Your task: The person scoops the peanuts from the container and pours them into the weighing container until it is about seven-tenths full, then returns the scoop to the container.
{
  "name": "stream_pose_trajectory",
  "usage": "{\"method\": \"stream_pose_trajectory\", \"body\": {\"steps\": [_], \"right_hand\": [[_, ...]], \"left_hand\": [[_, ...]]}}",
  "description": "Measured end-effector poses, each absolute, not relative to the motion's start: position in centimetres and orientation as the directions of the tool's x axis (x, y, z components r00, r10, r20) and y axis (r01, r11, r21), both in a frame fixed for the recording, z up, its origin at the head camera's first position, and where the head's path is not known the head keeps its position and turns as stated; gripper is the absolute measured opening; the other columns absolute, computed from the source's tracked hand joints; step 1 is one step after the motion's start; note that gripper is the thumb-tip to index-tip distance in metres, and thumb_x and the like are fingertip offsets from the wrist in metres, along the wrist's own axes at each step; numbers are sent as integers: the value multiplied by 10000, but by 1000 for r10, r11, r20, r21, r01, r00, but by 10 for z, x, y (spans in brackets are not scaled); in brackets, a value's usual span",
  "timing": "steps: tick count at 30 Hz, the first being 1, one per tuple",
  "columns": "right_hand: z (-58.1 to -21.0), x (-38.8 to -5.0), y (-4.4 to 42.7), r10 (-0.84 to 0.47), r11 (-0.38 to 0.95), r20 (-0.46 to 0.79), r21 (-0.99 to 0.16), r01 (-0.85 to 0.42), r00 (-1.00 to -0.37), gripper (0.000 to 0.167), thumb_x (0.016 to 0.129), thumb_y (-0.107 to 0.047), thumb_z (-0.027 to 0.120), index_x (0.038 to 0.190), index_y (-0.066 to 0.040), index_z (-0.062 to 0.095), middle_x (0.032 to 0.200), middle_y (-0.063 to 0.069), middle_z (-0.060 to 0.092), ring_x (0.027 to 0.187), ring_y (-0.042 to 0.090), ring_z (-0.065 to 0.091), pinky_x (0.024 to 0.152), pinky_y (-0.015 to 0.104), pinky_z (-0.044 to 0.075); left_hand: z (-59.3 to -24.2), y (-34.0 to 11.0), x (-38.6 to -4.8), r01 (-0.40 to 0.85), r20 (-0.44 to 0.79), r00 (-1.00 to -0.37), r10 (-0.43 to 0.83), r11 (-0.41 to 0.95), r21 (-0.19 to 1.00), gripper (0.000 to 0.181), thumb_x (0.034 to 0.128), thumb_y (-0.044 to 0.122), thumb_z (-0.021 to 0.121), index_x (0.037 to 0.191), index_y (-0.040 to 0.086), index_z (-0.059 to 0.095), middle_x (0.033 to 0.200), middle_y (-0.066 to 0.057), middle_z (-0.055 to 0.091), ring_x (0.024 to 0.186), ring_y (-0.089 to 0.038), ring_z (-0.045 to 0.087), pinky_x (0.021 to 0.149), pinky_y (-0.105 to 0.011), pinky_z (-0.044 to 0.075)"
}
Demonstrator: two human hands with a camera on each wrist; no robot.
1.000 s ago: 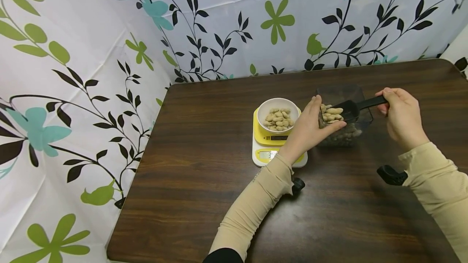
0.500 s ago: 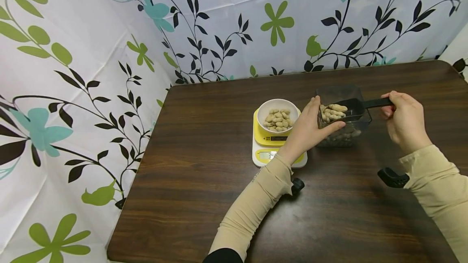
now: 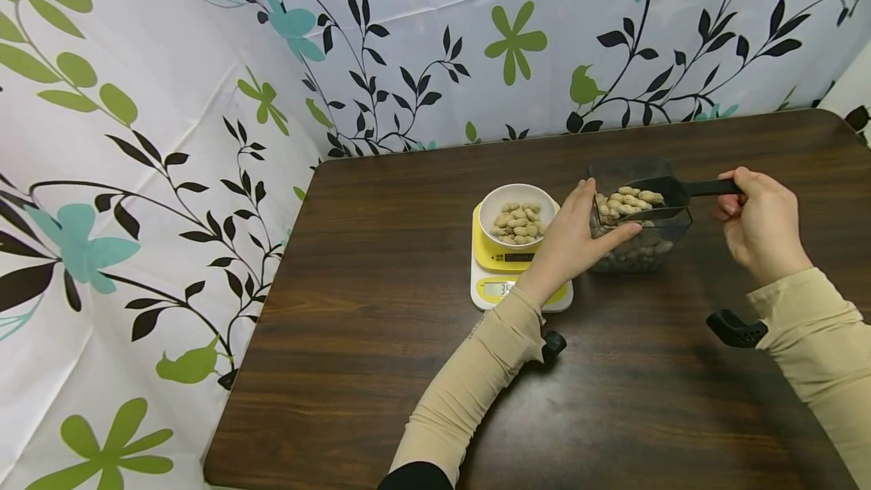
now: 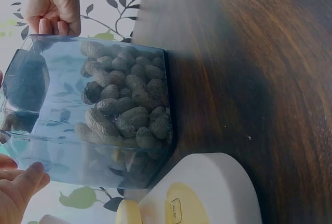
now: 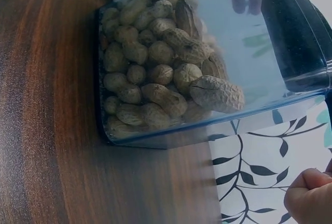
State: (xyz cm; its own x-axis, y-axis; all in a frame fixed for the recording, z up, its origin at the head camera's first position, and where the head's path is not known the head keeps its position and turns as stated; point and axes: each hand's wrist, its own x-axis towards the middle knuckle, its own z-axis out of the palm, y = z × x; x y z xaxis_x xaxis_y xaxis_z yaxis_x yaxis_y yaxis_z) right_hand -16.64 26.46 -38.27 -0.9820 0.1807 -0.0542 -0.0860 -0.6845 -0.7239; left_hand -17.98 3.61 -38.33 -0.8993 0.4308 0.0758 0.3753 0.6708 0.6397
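My right hand (image 3: pixel 762 221) grips the handle of a black scoop (image 3: pixel 711 187). Its blade, loaded with peanuts (image 3: pixel 629 199), is at the mouth of a clear plastic container (image 3: pixel 670 240). More peanuts (image 4: pixel 129 94) fill the container's lower part, as both wrist views show. My left hand (image 3: pixel 574 237) holds the container at its left rim, thumb along the near side and fingers along the left. Just left of it, a white bowl (image 3: pixel 519 193) of peanuts sits on a yellow and white kitchen scale (image 3: pixel 481 271), partly hidden by my left hand and forearm.
Everything stands on a dark brown wooden table (image 3: pixel 354 308). A white curtain (image 3: pixel 435 29) with leaf and flower prints hangs behind and to the left. A black device (image 3: pixel 737 329) is at my right sleeve, another (image 3: pixel 554 345) at my left.
My right hand has drawn the scoop to the right, and more peanuts now show on its blade. The left hand stays on the container. The scale's bowl looks the same.
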Motion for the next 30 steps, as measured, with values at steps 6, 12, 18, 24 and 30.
{"method": "stream_pose_trajectory", "body": {"steps": [6,12,18,24,30], "right_hand": [[-382,-165,265,189,-691,-77,-719,-76,-979,222,944,-130,527,807,40,566,565,41,418,495,147,327,535,271,143],[-379,-164,268,190,-710,-111,-702,-58,-975,228,956,-124,506,803,32,569,546,50,423,492,160,328,531,279,148],[-375,-164,270,179,-752,-117,-656,-59,-977,214,965,-95,480,824,46,557,557,63,412,481,172,306,522,273,138],[-372,-166,271,171,-777,-110,-626,-66,-979,218,972,-76,454,834,64,549,585,70,389,475,181,281,518,273,136],[-363,-170,266,160,-787,-97,-613,-68,-982,208,971,-69,454,840,69,539,631,71,384,481,179,298,525,274,151]], "left_hand": [[-385,36,-179,380,80,-899,432,672,635,867,860,607,517,1508,166,148,1567,1,189,1436,-79,203,1126,-273,304],[-385,35,-179,384,88,-898,431,670,635,870,857,615,515,1507,165,153,1565,-3,196,1434,-79,208,1128,-267,297],[-384,34,-178,380,81,-898,434,667,641,861,862,611,511,1509,185,135,1569,8,179,1434,-86,213,1127,-282,305],[-382,32,-178,377,78,-899,432,670,639,865,862,617,504,1509,177,135,1572,26,159,1439,-83,193,1135,-283,290],[-378,25,-182,393,107,-897,428,665,635,882,853,615,522,1509,168,138,1575,22,147,1445,-98,182,1144,-287,273]]}}
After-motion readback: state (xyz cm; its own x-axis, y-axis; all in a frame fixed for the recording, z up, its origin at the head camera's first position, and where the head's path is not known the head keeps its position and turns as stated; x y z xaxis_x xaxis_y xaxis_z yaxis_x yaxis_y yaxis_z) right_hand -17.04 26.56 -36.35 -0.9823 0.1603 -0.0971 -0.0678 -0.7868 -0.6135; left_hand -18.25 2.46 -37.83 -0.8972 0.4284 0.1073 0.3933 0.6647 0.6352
